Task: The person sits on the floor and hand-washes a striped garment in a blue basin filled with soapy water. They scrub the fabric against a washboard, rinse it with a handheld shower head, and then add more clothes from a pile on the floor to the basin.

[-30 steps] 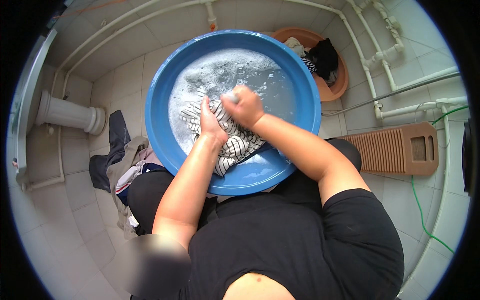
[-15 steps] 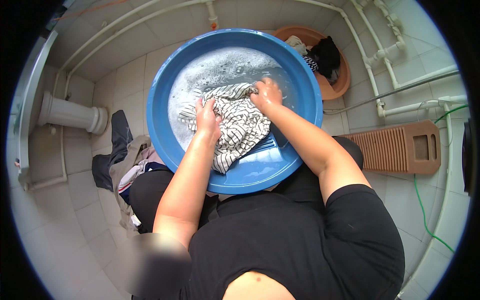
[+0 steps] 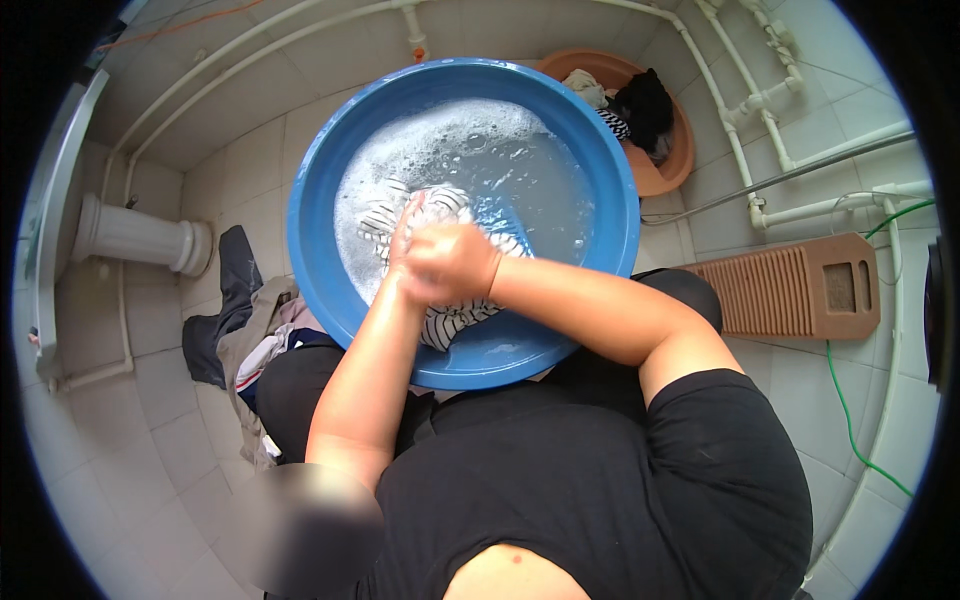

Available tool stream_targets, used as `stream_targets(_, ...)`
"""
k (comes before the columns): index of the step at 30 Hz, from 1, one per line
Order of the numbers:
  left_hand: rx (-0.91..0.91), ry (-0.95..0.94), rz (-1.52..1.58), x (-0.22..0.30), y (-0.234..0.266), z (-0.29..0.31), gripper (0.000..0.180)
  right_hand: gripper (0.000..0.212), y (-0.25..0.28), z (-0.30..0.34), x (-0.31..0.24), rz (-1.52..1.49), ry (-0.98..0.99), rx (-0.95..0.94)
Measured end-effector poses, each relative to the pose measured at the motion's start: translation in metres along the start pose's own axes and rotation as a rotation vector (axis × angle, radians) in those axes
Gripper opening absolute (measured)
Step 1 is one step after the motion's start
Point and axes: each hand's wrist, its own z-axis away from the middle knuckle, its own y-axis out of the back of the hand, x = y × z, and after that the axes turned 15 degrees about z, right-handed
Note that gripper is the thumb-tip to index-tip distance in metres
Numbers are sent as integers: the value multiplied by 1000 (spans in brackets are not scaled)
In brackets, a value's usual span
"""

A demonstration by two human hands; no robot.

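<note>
A wet white cloth with dark stripes (image 3: 462, 322) is bunched up in a large blue basin (image 3: 312, 205) of foamy water (image 3: 400, 150). Its lower part lies over the ridged near side of the basin, while other folds reach into the foam. My right hand (image 3: 455, 262) is closed in a fist on the cloth, slightly smeared by motion, and crosses over toward my left. Right beside it, my left hand (image 3: 401, 245) grips the cloth too, its fingers partly hidden behind the right hand.
An orange basin (image 3: 682, 165) with dark and light clothes (image 3: 645, 110) stands at the far right. A brown washboard (image 3: 775, 290) lies on my right, near a green hose (image 3: 850, 430). Clothes (image 3: 245, 310) are heaped on the tiled floor at my left, near a white pedestal (image 3: 145, 237).
My right hand has moved left from the basin's right side to meet my left hand, closing on the cloth. The cloth is gathered tighter, baring more water and ridged basin.
</note>
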Motion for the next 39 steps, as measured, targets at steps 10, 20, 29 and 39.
stream_targets(10,-161,-336,-551,-5,21,7,39,16,1,3,-11,-48,-230,-150)
stream_targets(20,-33,-299,-96,-10,-26,6,54,55,-2,56,150,174,-1141,-236)
stream_targets(29,261,-541,-349,-9,-1,-17,41,51,-15,78,146,309,-1029,-531)
stream_targets(39,-146,43,-51,0,-31,31,43,25,8,-1,-10,-168,-191,-314)
